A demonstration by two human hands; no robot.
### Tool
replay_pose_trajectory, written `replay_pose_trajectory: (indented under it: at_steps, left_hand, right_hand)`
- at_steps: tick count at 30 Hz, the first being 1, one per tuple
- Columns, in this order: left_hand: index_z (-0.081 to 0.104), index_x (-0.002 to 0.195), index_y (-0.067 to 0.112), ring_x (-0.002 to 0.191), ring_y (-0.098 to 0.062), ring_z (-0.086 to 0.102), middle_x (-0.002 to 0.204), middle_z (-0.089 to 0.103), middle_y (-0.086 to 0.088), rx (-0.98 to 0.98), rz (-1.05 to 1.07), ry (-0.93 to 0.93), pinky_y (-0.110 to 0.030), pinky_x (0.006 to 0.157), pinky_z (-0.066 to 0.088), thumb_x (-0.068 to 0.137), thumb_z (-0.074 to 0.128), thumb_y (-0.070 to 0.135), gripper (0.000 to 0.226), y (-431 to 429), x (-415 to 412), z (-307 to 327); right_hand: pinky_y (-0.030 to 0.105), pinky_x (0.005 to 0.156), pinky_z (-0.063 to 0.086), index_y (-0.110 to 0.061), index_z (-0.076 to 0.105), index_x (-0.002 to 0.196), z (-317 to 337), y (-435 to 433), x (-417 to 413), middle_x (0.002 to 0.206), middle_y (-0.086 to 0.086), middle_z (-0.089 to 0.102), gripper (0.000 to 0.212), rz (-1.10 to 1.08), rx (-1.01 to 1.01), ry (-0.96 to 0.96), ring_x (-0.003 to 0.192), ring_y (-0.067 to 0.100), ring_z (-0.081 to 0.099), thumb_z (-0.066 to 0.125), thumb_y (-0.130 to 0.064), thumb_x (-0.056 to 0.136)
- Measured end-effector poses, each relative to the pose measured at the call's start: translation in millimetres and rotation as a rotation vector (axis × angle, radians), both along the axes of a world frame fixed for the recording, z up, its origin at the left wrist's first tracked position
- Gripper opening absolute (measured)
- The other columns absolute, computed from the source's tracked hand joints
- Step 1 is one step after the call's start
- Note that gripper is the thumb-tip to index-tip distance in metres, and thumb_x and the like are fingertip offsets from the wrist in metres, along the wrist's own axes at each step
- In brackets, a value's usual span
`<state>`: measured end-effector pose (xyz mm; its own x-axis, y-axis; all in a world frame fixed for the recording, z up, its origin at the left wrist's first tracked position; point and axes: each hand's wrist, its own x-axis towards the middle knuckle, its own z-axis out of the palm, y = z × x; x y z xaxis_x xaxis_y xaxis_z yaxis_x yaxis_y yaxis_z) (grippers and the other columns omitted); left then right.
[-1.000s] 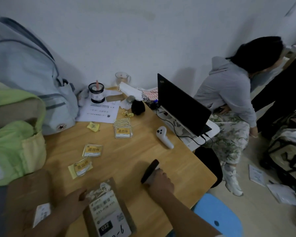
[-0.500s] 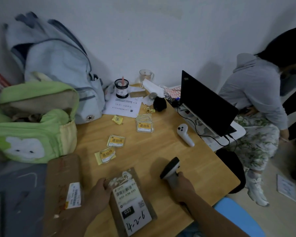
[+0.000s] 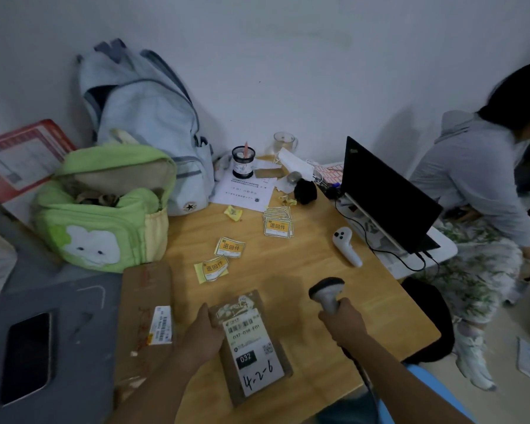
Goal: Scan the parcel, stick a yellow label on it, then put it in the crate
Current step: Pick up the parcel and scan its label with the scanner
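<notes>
A brown parcel (image 3: 251, 347) lies flat at the near edge of the wooden counter (image 3: 303, 270), white shipping label up, at 6 o'clock in the view. The left hand (image 3: 204, 335) rests against its left edge, grip loose rather than closed around it. At 3 o'clock of the parcel, the right hand (image 3: 343, 324) is closed on the handle of a barcode scanner (image 3: 326, 293), now raised more upright than half a second ago. Loose yellow labels (image 3: 230, 247) lie at 12 o'clock, near a green bag (image 3: 104, 215). A longer cardboard parcel (image 3: 144, 316) lies at 9 o'clock.
</notes>
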<state>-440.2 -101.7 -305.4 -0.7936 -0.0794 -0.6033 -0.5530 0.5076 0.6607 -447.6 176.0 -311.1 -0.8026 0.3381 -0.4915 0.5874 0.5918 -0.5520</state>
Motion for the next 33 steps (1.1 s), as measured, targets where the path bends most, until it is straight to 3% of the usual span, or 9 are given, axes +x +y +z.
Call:
replay_pose_trajectory:
  at_steps: [3,5,7,9,11,13,21,27,33]
  left_hand:
    - [0.011,0.153,0.016,0.122,-0.024,0.053,0.141,0.051,-0.008,0.007,-0.034,0.045,-0.028,0.089,0.048,0.086,0.062,0.008,0.084,3,11,1]
    - [0.013,0.152,0.022,0.105,-0.014,0.057,0.126,0.059,0.000,0.045,-0.055,0.079,-0.015,0.072,0.051,0.083,0.066,0.005,0.089,5,23,-1]
    - [0.006,0.152,0.029,0.102,-0.010,0.056,0.115,0.059,0.004,0.088,-0.053,0.083,-0.009,0.064,0.050,0.083,0.068,0.004,0.096,6,34,-5]
    - [-0.001,0.152,0.030,0.116,-0.017,0.057,0.127,0.059,0.000,0.117,-0.037,0.055,-0.020,0.081,0.055,0.083,0.069,0.007,0.102,7,39,-5]
    - [-0.004,0.153,0.029,0.126,-0.023,0.053,0.139,0.055,-0.001,0.113,-0.076,0.037,-0.034,0.099,0.050,0.080,0.073,0.017,0.107,6,41,-2]
    - [-0.003,0.153,0.028,0.130,-0.022,0.050,0.143,0.051,0.000,0.094,-0.136,0.029,-0.033,0.103,0.045,0.075,0.077,0.029,0.111,3,41,2]
    - [-0.009,0.152,0.021,0.135,-0.025,0.043,0.152,0.038,-0.006,0.048,-0.221,0.015,-0.032,0.106,0.043,0.081,0.072,0.019,0.109,-1,47,10]
    - [-0.002,0.152,0.022,0.132,-0.025,0.046,0.147,0.046,-0.007,0.013,-0.250,0.069,-0.029,0.103,0.043,0.079,0.073,0.023,0.105,0,50,16]
    - [-0.001,0.152,0.021,0.132,-0.025,0.047,0.145,0.048,-0.007,0.014,-0.246,0.108,-0.029,0.102,0.042,0.078,0.075,0.022,0.105,3,53,16]
  right_hand:
    - [0.030,0.055,0.040,-0.009,0.046,0.083,14,-7,-2,0.072,0.006,0.050,0.022,-0.007,-0.025,0.062,0.059,0.019,0.049,0.062,-0.023,0.087]
    - [0.031,0.056,0.040,-0.009,0.047,0.081,28,-14,-4,0.069,0.006,0.049,0.021,-0.001,-0.058,0.096,0.058,0.020,0.048,0.062,-0.022,0.088]
    - [0.031,0.056,0.039,-0.011,0.046,0.077,44,-23,-7,0.067,0.005,0.048,0.022,0.007,-0.091,0.137,0.057,0.019,0.046,0.062,-0.022,0.088]
    - [0.030,0.053,0.041,-0.008,0.050,0.085,63,-33,-9,0.068,0.004,0.050,0.019,0.023,-0.118,0.179,0.056,0.018,0.048,0.061,-0.023,0.089]
    - [0.028,0.049,0.042,-0.008,0.053,0.097,85,-45,-9,0.072,0.005,0.053,0.020,0.054,-0.158,0.210,0.057,0.018,0.050,0.059,-0.026,0.091]
    - [0.027,0.047,0.042,-0.009,0.052,0.102,104,-57,-7,0.075,0.006,0.054,0.023,0.115,-0.182,0.234,0.058,0.019,0.051,0.057,-0.030,0.092]
    - [0.026,0.043,0.041,-0.009,0.054,0.107,147,-99,15,0.074,0.005,0.053,0.034,0.257,-0.300,0.231,0.053,0.019,0.050,0.055,-0.039,0.092]
    - [0.026,0.046,0.039,-0.010,0.052,0.090,160,-117,31,0.064,0.004,0.049,0.032,0.249,-0.515,0.111,0.046,0.016,0.046,0.051,-0.042,0.095]
    - [0.023,0.042,0.042,0.002,0.054,0.109,164,-118,43,0.063,0.008,0.050,0.048,0.276,-0.573,-0.058,0.042,0.015,0.049,0.046,-0.044,0.097]
